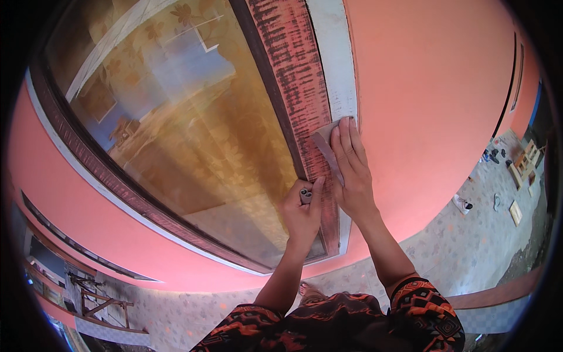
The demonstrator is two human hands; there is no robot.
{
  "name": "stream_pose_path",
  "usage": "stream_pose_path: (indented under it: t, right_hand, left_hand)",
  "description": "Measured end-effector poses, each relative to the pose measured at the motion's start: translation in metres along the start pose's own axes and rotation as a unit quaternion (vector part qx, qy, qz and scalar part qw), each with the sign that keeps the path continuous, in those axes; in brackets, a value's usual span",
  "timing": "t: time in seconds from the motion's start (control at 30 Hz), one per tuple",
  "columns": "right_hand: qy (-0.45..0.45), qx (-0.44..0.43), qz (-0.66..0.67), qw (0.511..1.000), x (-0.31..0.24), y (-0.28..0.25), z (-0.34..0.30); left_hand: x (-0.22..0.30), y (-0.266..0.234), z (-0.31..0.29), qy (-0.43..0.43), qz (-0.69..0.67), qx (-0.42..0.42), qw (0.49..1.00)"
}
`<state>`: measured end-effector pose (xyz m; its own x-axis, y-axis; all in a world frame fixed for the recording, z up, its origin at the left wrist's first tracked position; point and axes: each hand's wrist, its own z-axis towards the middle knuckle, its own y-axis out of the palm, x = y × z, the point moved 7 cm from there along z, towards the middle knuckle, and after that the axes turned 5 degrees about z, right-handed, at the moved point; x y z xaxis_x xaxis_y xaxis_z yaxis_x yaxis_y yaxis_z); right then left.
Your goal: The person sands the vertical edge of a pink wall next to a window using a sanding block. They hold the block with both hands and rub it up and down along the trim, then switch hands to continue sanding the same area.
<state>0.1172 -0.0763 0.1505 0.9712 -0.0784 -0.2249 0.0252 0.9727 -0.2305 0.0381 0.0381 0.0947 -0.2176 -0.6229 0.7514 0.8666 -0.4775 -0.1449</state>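
My right hand presses a folded sheet of sandpaper against the window frame, fingers straight and close together on top of it. The frame is reddish-pink with dark streaks showing through, and a white strip runs along its right side. Lower and to the left, my left hand is closed around a small grey rolled piece, whose end shows between thumb and fingers. What this roll is made of I cannot make out. That hand rests at the frame's inner edge, by the glass.
The window glass reflects light over a gold flowered curtain. Pink wall surrounds the frame. On the tiled floor at right lie shoes and a wooden piece. A wooden trestle stands at lower left.
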Motion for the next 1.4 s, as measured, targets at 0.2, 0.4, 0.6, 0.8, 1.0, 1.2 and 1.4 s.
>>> stream_pose_path:
  t: [0.2,0.4,0.6,0.8,1.0,1.2,1.4]
  right_hand:
    - [-0.021,0.008,0.023,0.999,-0.016,0.01,0.035]
    - [-0.002,0.007,0.009,1.0,0.003,0.003,0.001]
    - [-0.044,0.013,0.036,0.998,-0.024,0.012,0.047]
    - [0.015,0.007,-0.002,1.0,0.001,0.009,-0.011]
    - [-0.041,0.018,0.041,0.998,-0.03,0.008,0.054]
    - [0.01,-0.006,0.015,1.0,-0.002,0.01,-0.019]
    - [-0.048,0.022,0.014,0.999,-0.035,0.009,0.046]
  left_hand:
    - [-0.014,-0.003,-0.004,-0.015,0.007,0.002,1.0]
    - [-0.001,0.002,0.002,0.019,0.015,-0.003,1.0]
    - [-0.011,-0.005,-0.003,0.007,0.031,0.003,0.999]
    - [0.003,0.001,0.002,0.012,0.021,-0.011,1.0]
    - [-0.015,-0.004,-0.005,0.006,0.013,-0.006,1.0]
    - [0.003,0.0,-0.001,0.003,0.012,-0.01,1.0]
    - [-0.008,-0.004,-0.005,0.033,0.022,0.007,0.999]
